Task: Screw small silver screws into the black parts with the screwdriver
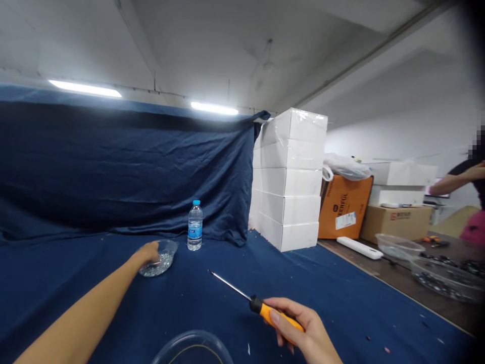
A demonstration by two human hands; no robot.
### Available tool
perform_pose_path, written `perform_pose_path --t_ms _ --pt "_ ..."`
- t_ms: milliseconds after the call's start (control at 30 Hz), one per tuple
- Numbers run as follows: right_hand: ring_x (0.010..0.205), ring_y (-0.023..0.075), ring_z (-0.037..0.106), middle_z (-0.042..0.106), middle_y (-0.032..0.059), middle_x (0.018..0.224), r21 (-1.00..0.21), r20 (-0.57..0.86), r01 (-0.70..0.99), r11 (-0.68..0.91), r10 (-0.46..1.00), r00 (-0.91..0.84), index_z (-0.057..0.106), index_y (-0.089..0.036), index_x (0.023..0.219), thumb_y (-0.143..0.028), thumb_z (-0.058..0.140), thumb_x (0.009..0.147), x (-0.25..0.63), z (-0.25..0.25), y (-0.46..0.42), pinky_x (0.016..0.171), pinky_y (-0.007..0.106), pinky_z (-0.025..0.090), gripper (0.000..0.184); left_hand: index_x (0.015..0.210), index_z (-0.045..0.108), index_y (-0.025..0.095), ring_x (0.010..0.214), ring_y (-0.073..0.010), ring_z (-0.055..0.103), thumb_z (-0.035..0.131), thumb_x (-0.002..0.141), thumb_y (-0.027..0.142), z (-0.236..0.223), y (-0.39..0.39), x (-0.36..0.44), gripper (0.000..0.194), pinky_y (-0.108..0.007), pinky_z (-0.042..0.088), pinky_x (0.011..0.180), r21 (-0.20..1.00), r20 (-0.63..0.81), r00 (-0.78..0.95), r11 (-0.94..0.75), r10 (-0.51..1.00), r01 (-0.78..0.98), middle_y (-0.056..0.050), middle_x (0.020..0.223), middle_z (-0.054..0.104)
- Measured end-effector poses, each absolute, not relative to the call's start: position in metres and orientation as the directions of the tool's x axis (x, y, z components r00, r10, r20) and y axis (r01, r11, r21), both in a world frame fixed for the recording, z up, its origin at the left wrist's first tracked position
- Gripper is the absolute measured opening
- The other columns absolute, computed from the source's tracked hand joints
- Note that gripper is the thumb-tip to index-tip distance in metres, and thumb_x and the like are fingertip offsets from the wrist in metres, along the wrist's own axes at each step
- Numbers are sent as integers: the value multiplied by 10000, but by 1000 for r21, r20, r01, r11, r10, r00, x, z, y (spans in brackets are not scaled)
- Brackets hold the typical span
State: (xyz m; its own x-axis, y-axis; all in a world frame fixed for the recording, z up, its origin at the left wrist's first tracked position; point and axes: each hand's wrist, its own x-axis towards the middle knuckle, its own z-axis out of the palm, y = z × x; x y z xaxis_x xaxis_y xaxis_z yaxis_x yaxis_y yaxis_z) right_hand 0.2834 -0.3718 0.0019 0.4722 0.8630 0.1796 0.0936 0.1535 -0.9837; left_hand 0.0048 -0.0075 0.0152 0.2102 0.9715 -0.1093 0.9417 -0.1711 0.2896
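Your right hand [299, 323] wraps the screwdriver [273, 312] firmly; keep that grip; your left hand [149, 252] sits in the clear bowl [170, 247] of small silvery bits [159, 267]; whether it pinches, you can't tell.

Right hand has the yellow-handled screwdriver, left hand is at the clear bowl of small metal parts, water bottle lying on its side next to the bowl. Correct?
Not quite: the water bottle isn't on its side. The head view shows it standing upright on the blue cloth, next to the clear bowl. The rest holds: the left hand is at the bowl, and the right hand has the yellow-handled screwdriver.
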Motion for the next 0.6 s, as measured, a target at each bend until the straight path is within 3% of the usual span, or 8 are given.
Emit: perform_pose_path --t_ms 267,600 --pt "473 133 560 743 91 672 -982 187 106 155 862 472 832 -184 915 -651 857 614 287 -4 -369 457 233 310 556 1231 638 166 1082 -256 672 683 961 305 16 -7 0 307 -439 587 891 268 -19 254 -240 967 933 -96 1236 661" --pt "459 117 549 739 85 676 -980 201 95 177 857 475 826 -157 907 -616 866 612 286 -4 -368 442 219 292 547 1241 637 179 1088 -263 672 682 961 333 21 -15 -14 322 -432 584 888 320 96 283 -299 954 899 -90 1237 659"
